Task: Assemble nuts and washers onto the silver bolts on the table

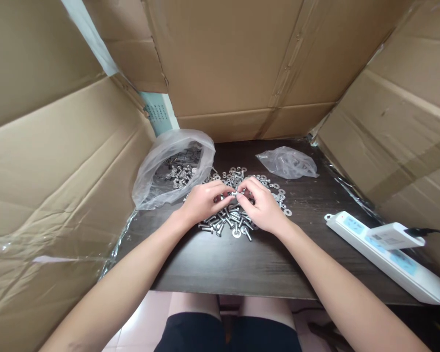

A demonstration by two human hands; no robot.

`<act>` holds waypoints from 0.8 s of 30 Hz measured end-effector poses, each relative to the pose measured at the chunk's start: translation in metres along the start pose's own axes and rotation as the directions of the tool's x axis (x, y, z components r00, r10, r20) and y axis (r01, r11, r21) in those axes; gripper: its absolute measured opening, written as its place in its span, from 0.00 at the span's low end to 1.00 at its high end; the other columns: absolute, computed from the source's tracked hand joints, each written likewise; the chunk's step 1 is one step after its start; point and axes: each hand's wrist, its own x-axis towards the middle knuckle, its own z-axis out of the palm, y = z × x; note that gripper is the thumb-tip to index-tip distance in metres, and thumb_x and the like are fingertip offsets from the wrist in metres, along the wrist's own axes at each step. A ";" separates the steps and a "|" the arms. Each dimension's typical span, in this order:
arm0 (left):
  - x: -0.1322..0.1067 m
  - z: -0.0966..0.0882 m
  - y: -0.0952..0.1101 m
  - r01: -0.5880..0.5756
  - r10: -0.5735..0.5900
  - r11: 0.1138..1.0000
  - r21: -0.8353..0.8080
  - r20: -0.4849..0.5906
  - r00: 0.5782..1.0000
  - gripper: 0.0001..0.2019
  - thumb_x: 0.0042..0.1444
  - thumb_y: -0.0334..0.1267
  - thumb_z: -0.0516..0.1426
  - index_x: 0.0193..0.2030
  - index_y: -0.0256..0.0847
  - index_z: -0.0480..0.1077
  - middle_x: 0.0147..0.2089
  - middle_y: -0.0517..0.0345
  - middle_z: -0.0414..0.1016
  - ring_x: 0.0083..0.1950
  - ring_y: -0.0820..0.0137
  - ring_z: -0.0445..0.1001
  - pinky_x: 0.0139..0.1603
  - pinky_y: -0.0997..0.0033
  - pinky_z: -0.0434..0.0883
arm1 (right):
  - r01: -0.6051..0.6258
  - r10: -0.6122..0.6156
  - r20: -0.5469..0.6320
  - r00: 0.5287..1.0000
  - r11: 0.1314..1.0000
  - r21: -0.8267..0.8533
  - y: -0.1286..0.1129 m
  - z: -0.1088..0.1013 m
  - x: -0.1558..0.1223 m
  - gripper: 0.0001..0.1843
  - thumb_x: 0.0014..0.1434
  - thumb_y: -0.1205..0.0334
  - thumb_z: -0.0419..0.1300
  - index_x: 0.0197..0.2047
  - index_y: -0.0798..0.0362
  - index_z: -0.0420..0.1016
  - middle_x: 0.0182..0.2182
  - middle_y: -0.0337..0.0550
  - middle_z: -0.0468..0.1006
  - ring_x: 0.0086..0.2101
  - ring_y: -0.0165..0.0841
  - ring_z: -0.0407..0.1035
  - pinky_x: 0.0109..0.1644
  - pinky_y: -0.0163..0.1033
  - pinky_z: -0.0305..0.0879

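Between the fingertips of both hands, over the middle of the table, is a small silver bolt (234,194). My left hand (209,198) pinches it from the left. From the right, my right hand (258,200) closes its thumb and fingers on the bolt's other end; any nut or washer there is too small to make out. Below and around both hands spreads a pile of loose bolts (220,226), with flat washers (287,212) and nuts scattered mostly behind and to the right. The hands cover part of the pile.
An open clear plastic bag (143,188) with assembled hardware lies at left. A crumpled plastic bag (289,162) sits at back right. A white power strip (385,259) with a plugged-in adapter (394,236) lies at right. Cardboard walls (234,58) enclose the dark table (220,274).
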 end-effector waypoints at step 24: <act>0.000 0.001 -0.001 -0.025 0.026 1.000 0.016 -0.013 1.000 0.10 0.67 0.40 0.58 0.47 0.38 0.77 0.37 0.56 0.77 0.36 0.74 0.74 0.38 0.76 0.69 | -0.017 0.017 0.012 1.000 1.000 0.007 0.001 0.000 0.001 0.11 0.70 0.60 0.50 0.36 0.52 0.69 0.37 0.44 0.70 0.39 0.35 0.68 0.46 0.44 0.62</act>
